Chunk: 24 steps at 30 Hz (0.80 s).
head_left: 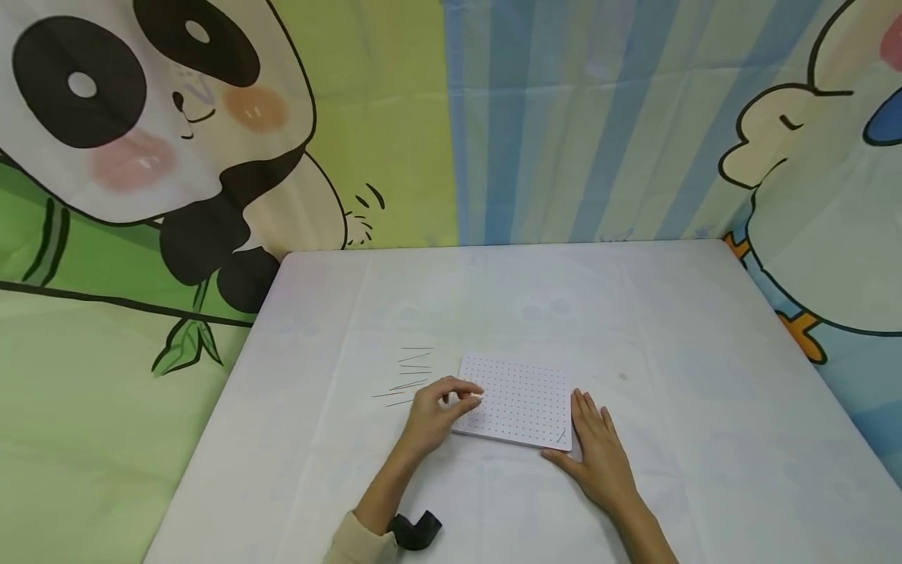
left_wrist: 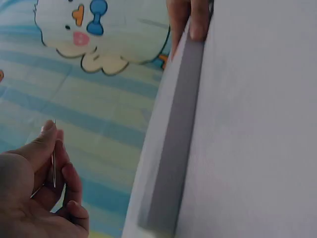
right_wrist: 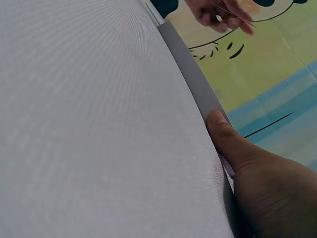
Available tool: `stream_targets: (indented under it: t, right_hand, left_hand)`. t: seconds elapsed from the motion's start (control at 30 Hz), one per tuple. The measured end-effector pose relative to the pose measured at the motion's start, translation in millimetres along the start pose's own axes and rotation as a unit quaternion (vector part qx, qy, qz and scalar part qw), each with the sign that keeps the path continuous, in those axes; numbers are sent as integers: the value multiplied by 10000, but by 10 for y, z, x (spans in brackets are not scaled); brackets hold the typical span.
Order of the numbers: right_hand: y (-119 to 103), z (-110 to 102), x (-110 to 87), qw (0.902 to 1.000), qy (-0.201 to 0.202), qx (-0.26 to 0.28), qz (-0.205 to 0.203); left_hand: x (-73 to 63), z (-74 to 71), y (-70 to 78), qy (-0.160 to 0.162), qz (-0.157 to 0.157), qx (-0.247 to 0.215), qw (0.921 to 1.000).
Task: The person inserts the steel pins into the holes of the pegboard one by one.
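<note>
A white board (head_left: pixel 517 395) dotted with rows of small holes lies flat on the table. My left hand (head_left: pixel 440 411) is over its left side, pinching a thin metal needle (left_wrist: pixel 54 168) between thumb and fingertips. In the left wrist view the needle points upright. My right hand (head_left: pixel 602 454) rests against the board's near right corner, fingers straight along the right edge. Its thumb (right_wrist: pixel 225 134) presses the grey side of the board in the right wrist view. Near that corner, another needle (head_left: pixel 561 435) stands in the board.
Several loose needles (head_left: pixel 412 372) lie spread on the white tablecloth (head_left: pixel 338 462), left of the board. A black strap-like piece (head_left: pixel 417 531) is at the left wrist. A cartoon-printed curtain (head_left: pixel 395 117) hangs behind the table.
</note>
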State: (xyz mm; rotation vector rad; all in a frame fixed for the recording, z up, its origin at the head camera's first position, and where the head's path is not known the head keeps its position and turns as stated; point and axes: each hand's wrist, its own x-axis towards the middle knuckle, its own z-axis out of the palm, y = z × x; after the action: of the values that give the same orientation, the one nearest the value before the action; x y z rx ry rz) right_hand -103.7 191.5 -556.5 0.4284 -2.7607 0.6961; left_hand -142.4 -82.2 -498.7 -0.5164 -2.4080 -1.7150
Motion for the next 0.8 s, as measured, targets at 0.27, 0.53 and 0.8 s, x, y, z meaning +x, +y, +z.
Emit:
stream_targets:
  t: [0.27, 0.53, 0.8]
  right_hand:
    - [21, 2, -7, 9999, 58, 64, -79]
    - [29, 1, -3, 9998, 103, 68, -133]
    - [31, -3, -16, 9997, 118, 91, -170]
  left_hand:
    - [305, 732, 122, -625, 372, -28, 9973]
    - [238, 989, 103, -709, 1296, 465, 9879]
    - [205, 1011, 104, -968, 1794, 931, 9746]
